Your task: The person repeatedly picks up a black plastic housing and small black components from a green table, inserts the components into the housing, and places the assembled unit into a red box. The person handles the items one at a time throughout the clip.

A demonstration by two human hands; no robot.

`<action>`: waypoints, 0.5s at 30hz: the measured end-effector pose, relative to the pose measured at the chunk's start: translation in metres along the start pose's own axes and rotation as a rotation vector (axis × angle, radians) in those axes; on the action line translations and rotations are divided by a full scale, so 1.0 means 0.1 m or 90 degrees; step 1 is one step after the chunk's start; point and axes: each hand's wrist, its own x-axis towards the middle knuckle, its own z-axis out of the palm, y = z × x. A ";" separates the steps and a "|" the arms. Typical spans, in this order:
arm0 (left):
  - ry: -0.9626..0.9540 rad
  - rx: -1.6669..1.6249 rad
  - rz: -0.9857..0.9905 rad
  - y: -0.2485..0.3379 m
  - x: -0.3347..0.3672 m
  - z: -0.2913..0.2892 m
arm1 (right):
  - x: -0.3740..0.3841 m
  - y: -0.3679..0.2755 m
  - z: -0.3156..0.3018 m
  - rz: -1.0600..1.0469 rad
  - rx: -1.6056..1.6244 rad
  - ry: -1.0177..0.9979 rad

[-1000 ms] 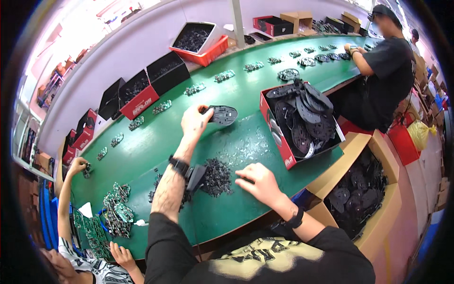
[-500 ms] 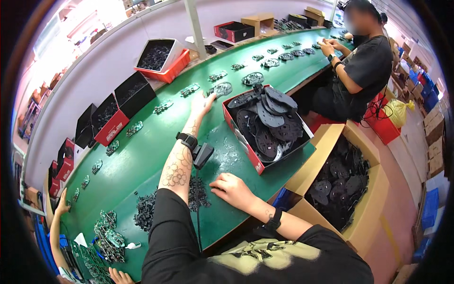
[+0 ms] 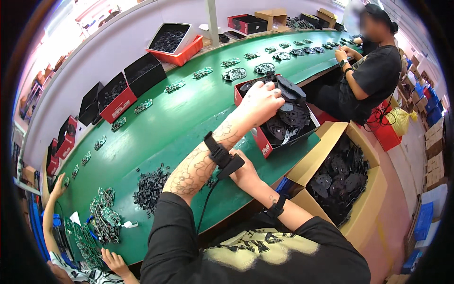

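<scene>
My left hand [image 3: 261, 105] reaches across to the red-and-black box [image 3: 261, 143] of dark oval plastic plates. Its fingers are curled at the edge of a black oval plastic plate [image 3: 290, 90] on top of the pile and look closed on it. The fingertips are partly hidden behind the hand. My right hand [image 3: 244, 171] is low at the green table, beneath my left wrist. Its fingers are mostly covered by the left wrist's strap and black device [image 3: 227, 161], so what they hold does not show. A pile of small black parts [image 3: 150, 190] lies left of my left forearm.
Circuit boards [image 3: 175, 86] and oval plates [image 3: 234, 74] line the green table [image 3: 156, 128]. Boxes [image 3: 118, 102] stand along its far edge. At right is a cardboard box [image 3: 373, 199] of black parts. A co-worker [image 3: 376, 71] sits at right; another person's hands [image 3: 113, 261] are at lower left.
My left hand has left the oval plate on the table and swung right to the box. It now covers my right hand's fingers. The view has shifted slightly.
</scene>
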 end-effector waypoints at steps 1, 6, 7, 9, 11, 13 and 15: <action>-0.004 0.039 0.010 0.02 0.01 0.01 | 0.01 0.00 -0.02 -0.004 -0.001 0.008; 0.175 -0.038 0.029 0.02 -0.11 -0.06 | -0.02 0.01 -0.05 0.025 0.048 0.046; 0.185 -0.076 0.032 -0.01 -0.14 -0.10 | -0.01 -0.03 -0.06 0.049 0.039 0.042; 0.198 -0.140 0.018 -0.02 -0.25 -0.20 | -0.01 -0.04 -0.04 0.063 0.036 0.043; 0.184 -0.178 -0.001 -0.07 -0.37 -0.32 | 0.01 -0.04 -0.02 0.040 0.052 0.049; 0.227 -0.172 -0.026 -0.08 -0.53 -0.46 | 0.01 -0.07 -0.06 0.106 0.090 0.030; 0.331 -0.153 -0.057 -0.13 -0.77 -0.61 | 0.01 -0.05 -0.03 0.161 0.150 0.039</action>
